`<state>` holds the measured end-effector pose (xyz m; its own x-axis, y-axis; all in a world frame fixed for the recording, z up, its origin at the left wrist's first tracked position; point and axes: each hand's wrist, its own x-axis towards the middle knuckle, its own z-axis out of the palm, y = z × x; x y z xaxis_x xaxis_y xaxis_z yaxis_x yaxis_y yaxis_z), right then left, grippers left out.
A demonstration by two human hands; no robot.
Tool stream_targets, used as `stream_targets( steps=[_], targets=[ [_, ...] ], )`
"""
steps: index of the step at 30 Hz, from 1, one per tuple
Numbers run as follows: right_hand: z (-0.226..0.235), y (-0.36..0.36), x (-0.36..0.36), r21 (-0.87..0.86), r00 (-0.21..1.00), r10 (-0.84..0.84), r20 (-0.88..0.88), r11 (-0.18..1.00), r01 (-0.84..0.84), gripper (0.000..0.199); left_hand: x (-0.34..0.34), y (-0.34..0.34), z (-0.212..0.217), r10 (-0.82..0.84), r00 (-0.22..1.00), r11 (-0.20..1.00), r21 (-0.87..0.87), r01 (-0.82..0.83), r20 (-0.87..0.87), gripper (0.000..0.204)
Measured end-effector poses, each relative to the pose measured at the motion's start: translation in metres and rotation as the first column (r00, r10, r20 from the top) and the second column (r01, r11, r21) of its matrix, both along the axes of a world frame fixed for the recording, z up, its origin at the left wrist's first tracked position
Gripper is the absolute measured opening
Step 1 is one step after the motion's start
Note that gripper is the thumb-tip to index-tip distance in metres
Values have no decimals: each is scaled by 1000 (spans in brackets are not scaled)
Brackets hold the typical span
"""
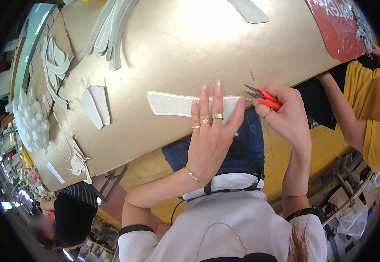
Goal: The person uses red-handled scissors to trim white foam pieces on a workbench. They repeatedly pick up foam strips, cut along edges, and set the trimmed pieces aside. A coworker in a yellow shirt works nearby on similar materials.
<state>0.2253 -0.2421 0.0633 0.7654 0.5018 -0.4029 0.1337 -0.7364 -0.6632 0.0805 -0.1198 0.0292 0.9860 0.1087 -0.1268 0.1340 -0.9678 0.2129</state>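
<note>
My left hand lies flat, fingers spread, on the near end of a long white fabric piece that rests on the tan worktable. Rings are on several of its fingers and a thin bracelet is at the wrist. My right hand grips small red thread snips, blades pointing left at the right tip of the white piece, close to my left little finger.
Stacks of white cut pieces lie at the table's far side, more white pieces to the left. A person in a yellow shirt stands at the right by a red sheet. Another person in black sits lower left.
</note>
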Motion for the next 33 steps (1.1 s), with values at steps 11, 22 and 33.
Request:
stream_targets(
  steps=[11,22,33],
  targets=[
    [10,-15,3,-338,986,85,146,941,-31,41,-1,18,-9,-38,966,993,120,7,256,56],
    [38,-68,64,99,953,-151,261,987,129,37,-4,70,3,96,884,964,177,-197,458,63],
    [-25,50,12,1,775,94,625,993,-122,39,6,70,-36,375,796,920,-87,-382,475,66]
  ],
)
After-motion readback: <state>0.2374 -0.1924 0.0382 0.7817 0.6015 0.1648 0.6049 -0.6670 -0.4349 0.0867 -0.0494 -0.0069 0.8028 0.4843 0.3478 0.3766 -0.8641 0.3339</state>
